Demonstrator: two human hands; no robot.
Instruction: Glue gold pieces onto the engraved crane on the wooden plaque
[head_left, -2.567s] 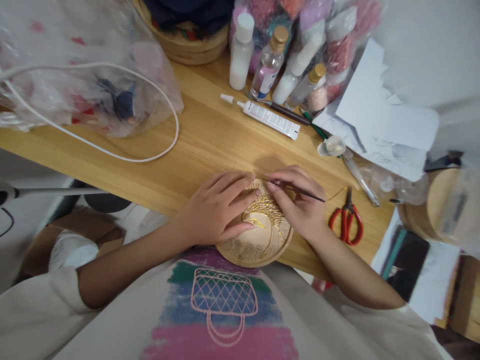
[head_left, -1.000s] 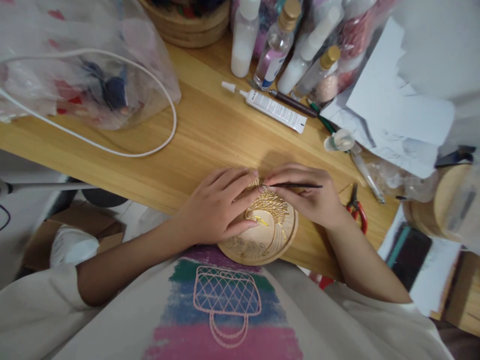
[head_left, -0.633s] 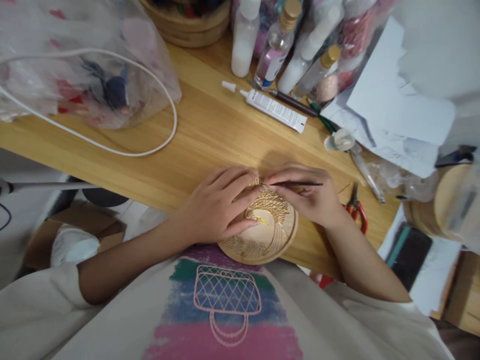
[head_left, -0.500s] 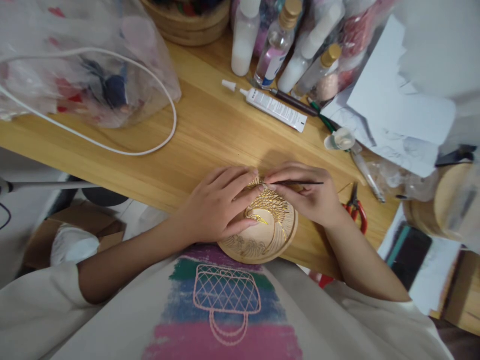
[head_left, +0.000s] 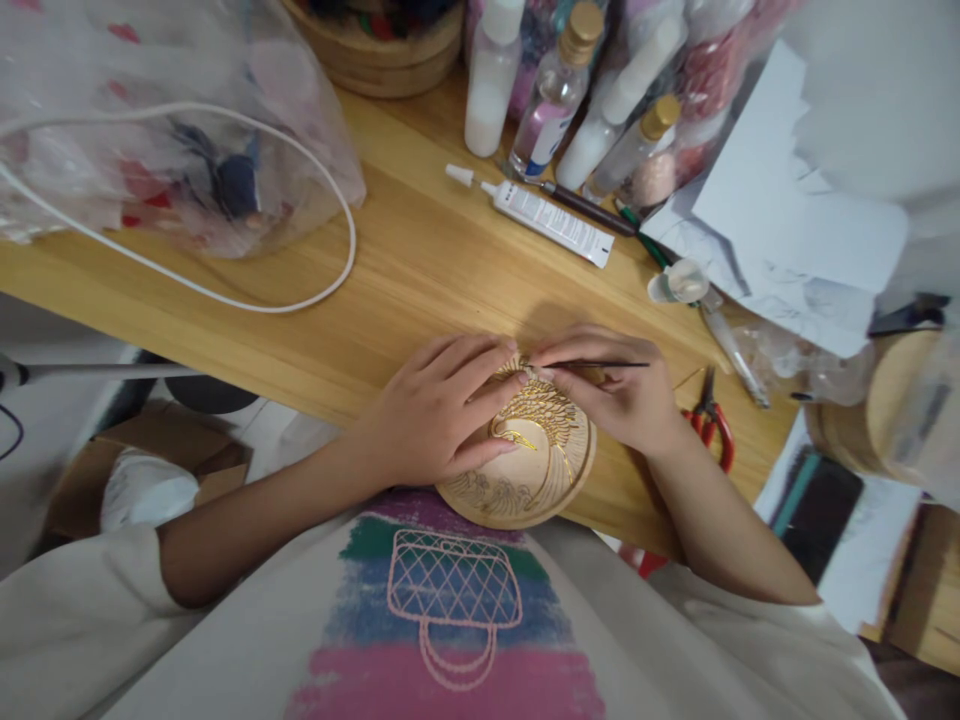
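A round wooden plate [head_left: 525, 485] with raised gold feather-like lines and a dark line drawing lies at the table's front edge. My left hand [head_left: 442, 410] rests on its left side, palm down with the fingers apart. At the plate's upper right, my right hand [head_left: 619, 390] pinches a thin dark tool [head_left: 607, 364]. The tool's tip is among my fingertips over the upper edge of the plate, and its exact contact is too small to tell.
Red-handled pliers [head_left: 709, 425] lie right of my right hand. A white tube [head_left: 555, 222], bottles [head_left: 547, 110] and papers [head_left: 795, 230] are farther back. A white cable [head_left: 300, 300] loops by a plastic bag [head_left: 300, 170] at left; a phone [head_left: 821, 515] lies at right.
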